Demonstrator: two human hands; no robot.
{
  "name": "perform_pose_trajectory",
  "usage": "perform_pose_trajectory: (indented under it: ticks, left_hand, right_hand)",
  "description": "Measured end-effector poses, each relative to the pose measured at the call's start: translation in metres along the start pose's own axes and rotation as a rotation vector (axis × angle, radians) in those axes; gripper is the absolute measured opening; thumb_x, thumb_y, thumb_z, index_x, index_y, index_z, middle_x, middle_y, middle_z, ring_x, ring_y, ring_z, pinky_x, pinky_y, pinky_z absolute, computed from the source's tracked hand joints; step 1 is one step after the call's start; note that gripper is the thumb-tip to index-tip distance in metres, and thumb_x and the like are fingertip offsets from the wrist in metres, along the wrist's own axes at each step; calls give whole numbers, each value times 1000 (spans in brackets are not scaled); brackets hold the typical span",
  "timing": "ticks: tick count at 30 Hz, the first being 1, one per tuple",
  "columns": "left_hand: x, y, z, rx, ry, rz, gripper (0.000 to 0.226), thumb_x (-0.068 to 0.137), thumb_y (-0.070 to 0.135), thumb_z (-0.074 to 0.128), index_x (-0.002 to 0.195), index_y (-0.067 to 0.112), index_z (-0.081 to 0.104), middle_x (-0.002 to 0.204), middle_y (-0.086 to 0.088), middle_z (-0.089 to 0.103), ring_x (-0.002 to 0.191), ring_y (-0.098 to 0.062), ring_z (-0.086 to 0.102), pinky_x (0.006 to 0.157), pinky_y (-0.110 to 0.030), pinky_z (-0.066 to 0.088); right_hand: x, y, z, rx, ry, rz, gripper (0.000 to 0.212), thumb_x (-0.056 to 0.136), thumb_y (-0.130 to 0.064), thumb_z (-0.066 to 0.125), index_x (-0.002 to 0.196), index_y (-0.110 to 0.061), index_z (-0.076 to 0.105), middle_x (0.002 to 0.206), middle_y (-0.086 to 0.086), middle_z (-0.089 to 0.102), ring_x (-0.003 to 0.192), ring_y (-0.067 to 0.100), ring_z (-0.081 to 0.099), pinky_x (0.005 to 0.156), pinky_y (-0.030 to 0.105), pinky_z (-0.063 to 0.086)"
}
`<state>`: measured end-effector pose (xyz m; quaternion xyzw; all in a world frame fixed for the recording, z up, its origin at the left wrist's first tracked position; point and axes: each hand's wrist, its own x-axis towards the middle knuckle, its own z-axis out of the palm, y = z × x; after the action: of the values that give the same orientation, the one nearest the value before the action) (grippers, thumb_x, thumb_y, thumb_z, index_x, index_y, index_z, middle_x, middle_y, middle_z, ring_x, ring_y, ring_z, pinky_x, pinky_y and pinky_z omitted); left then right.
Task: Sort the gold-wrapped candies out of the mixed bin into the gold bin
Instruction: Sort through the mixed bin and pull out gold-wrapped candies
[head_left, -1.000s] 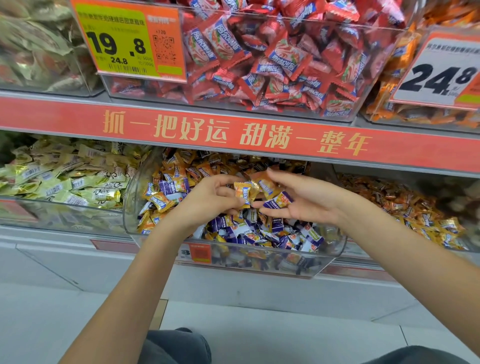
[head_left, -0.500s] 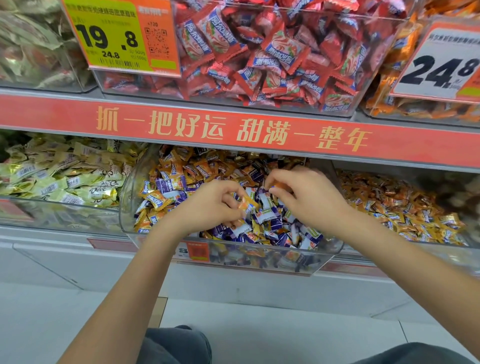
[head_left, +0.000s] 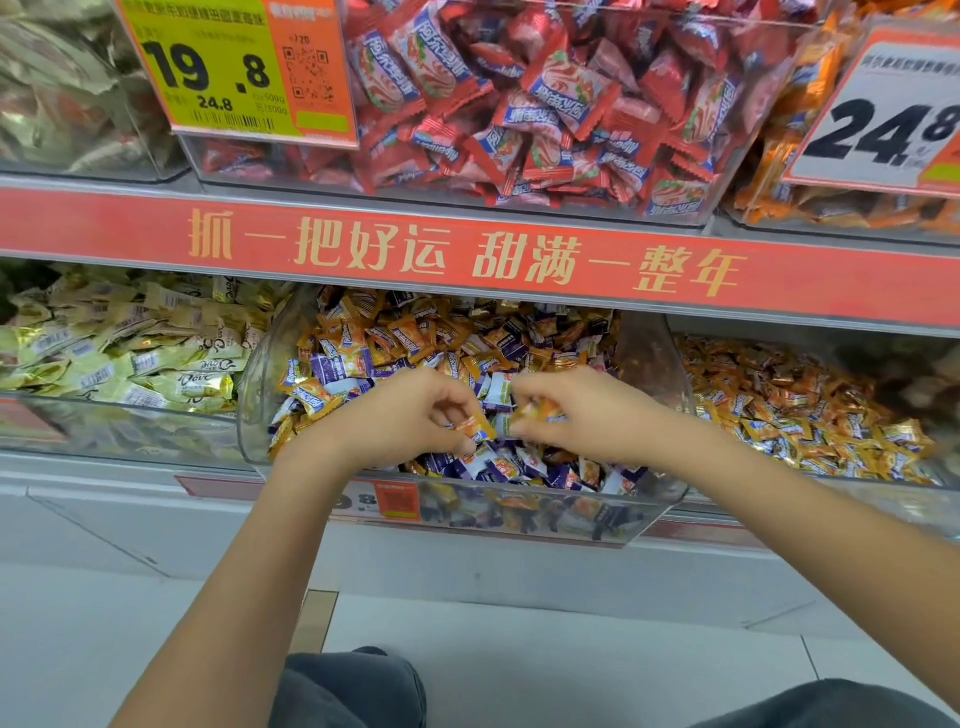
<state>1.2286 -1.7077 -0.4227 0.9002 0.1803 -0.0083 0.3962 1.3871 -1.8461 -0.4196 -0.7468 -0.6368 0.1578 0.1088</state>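
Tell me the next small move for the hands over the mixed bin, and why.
Probably carry the right hand rightward to the gold bin and drop its gold candy. Both hands already pinch gold wrappers above the mixed bin; the left hand holds another gold candy.

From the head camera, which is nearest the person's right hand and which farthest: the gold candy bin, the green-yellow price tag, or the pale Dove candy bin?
Measured from the right hand, over the mixed bin:
1. Gold candy bin, just beside it on the right, same shelf.
2. Pale Dove candy bin, lower shelf, far left, beyond the left hand.
3. Green-yellow price tag, upper shelf, top left.
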Motion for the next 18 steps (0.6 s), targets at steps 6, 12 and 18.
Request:
perform_pose_trajectory:
  ticks: [6, 12, 18]
  left_hand:
    - [0, 0, -3, -42, 97, -37, 20, 82, 16, 73, 74, 24, 57, 71, 2, 56, 70, -16, 65, 63, -19, 51]
    - [-1, 2, -3, -112, 86, -65, 34, 83, 13, 71, 115, 10, 57, 84, -24, 64, 72, -15, 71, 66, -27, 58]
    - [-5, 13, -4, -233, 215, -44, 29, 74, 14, 79, 88, 11, 54, 69, -9, 67, 61, -21, 68, 60, -31, 58]
  right_hand:
    - [-12, -10, -10, 355, -239, 95, 20, 96, -11, 43, 107, -22, 55, 91, -4, 70, 48, 10, 44, 45, 21, 39]
    - [-10, -25, 3, 215, -483, 55, 36, 103, -19, 32, 131, -19, 53, 126, -2, 56, 110, 13, 53, 99, 29, 41]
    - [-35, -23, 9, 239, -199, -52, 12, 99, -34, 46, 100, -26, 56, 95, -16, 58, 87, 0, 53, 77, 22, 44]
